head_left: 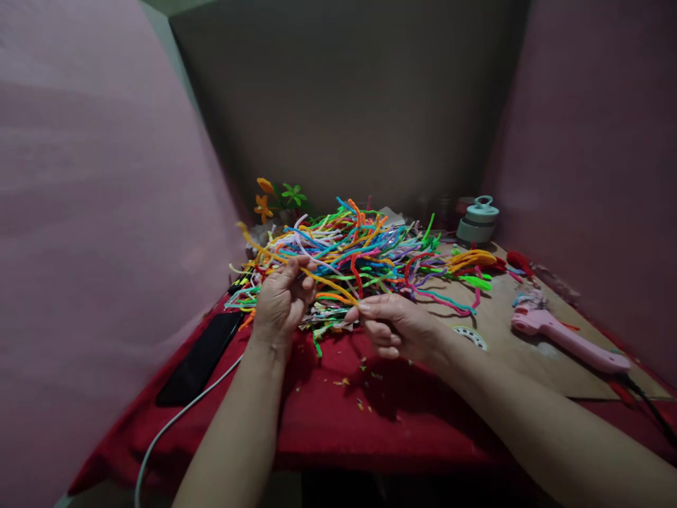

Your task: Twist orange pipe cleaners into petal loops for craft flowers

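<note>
A yellow-orange pipe cleaner (332,283) stretches between my two hands above the table. My left hand (285,296) is closed round its middle, with the far end sticking out up and to the left. The fingertips of my right hand (388,324) pinch its near end. Behind both hands lies a big heap of pipe cleaners (338,243) in many colours. Right of the heap sits a bundle of orange pipe cleaners (472,259).
A black phone (201,360) and a white cable (183,416) lie at left on the red cloth (338,430). On the right, a pink glue gun (571,339) and tape roll (470,337) rest on cardboard (550,374). A teal-lidded container (477,222) stands behind. Pipe-cleaner flowers (275,197) stand back left.
</note>
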A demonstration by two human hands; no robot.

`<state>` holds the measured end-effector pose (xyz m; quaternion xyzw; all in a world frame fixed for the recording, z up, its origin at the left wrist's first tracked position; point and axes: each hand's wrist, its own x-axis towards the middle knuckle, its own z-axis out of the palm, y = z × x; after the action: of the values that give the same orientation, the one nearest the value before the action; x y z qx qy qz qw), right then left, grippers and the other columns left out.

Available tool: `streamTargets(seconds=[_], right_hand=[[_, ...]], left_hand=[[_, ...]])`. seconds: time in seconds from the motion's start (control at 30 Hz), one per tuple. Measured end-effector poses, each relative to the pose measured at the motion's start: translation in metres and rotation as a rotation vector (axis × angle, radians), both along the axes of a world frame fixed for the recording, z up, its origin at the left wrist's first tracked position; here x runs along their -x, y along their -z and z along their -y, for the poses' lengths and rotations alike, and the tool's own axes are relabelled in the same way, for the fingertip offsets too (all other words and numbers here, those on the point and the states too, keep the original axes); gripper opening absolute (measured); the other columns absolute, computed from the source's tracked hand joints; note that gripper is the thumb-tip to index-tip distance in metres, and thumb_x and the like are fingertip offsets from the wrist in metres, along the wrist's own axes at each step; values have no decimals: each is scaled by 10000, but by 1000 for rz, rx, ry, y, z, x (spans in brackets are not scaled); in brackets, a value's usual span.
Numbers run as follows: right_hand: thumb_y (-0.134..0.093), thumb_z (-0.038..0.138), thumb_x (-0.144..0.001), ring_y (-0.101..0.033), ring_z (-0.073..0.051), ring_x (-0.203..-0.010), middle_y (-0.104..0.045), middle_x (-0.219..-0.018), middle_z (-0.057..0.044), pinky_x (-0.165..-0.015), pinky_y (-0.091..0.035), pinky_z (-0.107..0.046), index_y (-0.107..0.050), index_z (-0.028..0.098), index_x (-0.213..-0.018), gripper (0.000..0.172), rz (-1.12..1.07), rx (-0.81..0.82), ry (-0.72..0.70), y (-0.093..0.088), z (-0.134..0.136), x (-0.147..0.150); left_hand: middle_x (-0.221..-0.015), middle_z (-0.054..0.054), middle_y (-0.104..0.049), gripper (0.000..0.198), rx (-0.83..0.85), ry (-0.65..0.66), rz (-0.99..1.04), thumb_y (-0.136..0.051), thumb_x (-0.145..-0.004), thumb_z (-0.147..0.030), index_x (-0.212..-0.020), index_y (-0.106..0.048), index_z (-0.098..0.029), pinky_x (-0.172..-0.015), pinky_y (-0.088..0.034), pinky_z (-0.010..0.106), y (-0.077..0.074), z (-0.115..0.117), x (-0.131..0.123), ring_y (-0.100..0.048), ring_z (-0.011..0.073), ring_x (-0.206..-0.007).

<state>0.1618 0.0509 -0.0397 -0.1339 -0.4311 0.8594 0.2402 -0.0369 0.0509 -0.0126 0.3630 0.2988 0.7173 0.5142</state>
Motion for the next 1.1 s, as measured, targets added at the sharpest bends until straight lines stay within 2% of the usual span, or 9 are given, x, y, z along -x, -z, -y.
streamTargets(seconds=[0.1, 0.17, 0.23, 0.4, 0.53, 0.7, 0.87, 1.03, 1.1], right_hand=[[-428, 327, -862, -439, -80, -375, -549, -498, 21, -465, -449, -236, -615, 106, -976, 311, -152, 31, 28, 1, -9, -6], [-438, 316, -858, -548, -103, -486, -613, -589, 0, -590, -495, -280, -605, 133, -1013, 292, -223, 71, 93, 2, -12, -7], [-523, 257, -812, -585, -107, -551, -642, -655, 0, -670, -502, -306, -597, 158, -1033, 254, -244, 76, 187, 3, -12, -4], [-660, 198, -713, -624, -113, -667, -681, -879, -39, -758, -485, -308, -586, 184, -1104, 398, -246, -82, 417, 4, -4, 10], [-691, 234, -687, -618, -112, -622, -689, -802, -45, -741, -491, -300, -657, 147, -959, 287, -250, -126, 571, 2, -6, 12], [-708, 255, -672, -577, -94, -545, -664, -694, -16, -599, -490, -243, -673, 146, -824, 191, -226, -139, 699, -1, -11, 9], [-731, 208, -626, -554, -73, -516, -666, -721, -8, -538, -476, -209, -605, 152, -700, 156, -258, -31, 654, -6, -12, 6], [-749, 186, -573, -534, -89, -498, -631, -625, 7, -477, -439, -217, -568, 157, -677, 210, -208, -64, 629, -5, -8, 7], [-754, 185, -552, -510, -84, -472, -601, -584, 21, -449, -408, -212, -566, 150, -663, 221, -152, -96, 617, -4, -5, 8]], left_hand=[[-650, -7, -620, 82, -31, -86, 155, -611, -782, -160, -710, -617, -122, -412, -400, 148, -4, -1, 4, -513, 39, -479], [-611, -26, -603, 113, 11, -101, 251, -583, -803, -132, -692, -605, -127, -410, -396, 134, -7, -1, 1, -511, 30, -474], [-610, -24, -602, 126, 61, -70, 281, -564, -818, -125, -701, -614, -122, -418, -405, 117, -7, 1, -6, -523, 25, -486], [-656, 21, -660, 53, 130, 29, 121, -631, -756, -121, -721, -664, -99, -477, -492, 132, 3, 7, -32, -617, 74, -559], [-666, 58, -689, 128, 92, 135, -32, -724, -663, -190, -742, -693, -94, -528, -533, 198, 11, 9, -44, -657, 144, -618], [-619, 39, -663, 181, 109, 114, -91, -757, -610, -215, -733, -697, -97, -425, -461, 157, 13, 10, -46, -604, 98, -523], [-593, 12, -613, 215, 141, 133, -192, -739, -631, -264, -772, -695, -108, -370, -425, 175, 11, 14, -49, -552, 86, -461], [-526, -16, -560, 175, 118, 44, -251, -714, -660, -265, -763, -690, -126, -373, -380, 157, 10, 18, -49, -503, 61, -418], [-494, -13, -550, 170, 78, 59, -285, -686, -695, -274, -773, -689, -123, -382, -389, 166, 9, 19, -50, -499, 68, -416]])
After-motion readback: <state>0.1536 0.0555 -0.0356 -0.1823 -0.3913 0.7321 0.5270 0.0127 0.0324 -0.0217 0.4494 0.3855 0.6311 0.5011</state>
